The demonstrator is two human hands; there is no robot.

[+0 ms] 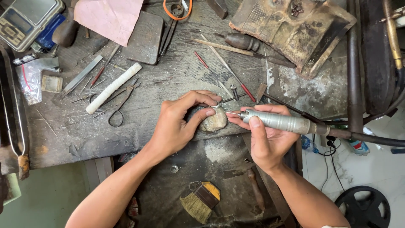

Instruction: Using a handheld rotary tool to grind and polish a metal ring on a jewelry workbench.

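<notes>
While the left hand pinches a ring, the right hand (fingers curled) grips a rotary handpiece.

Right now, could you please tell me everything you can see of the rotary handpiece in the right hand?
The handpiece is a slim, grey metal cylinder with a ribbed grip, lying nearly level and pointing left. Its thin bit meets a small ring that the left hand steadies on a worn bench pin. The right hand grips it, thumb on top. A dark flexible shaft runs from its rear off to the right.
</notes>
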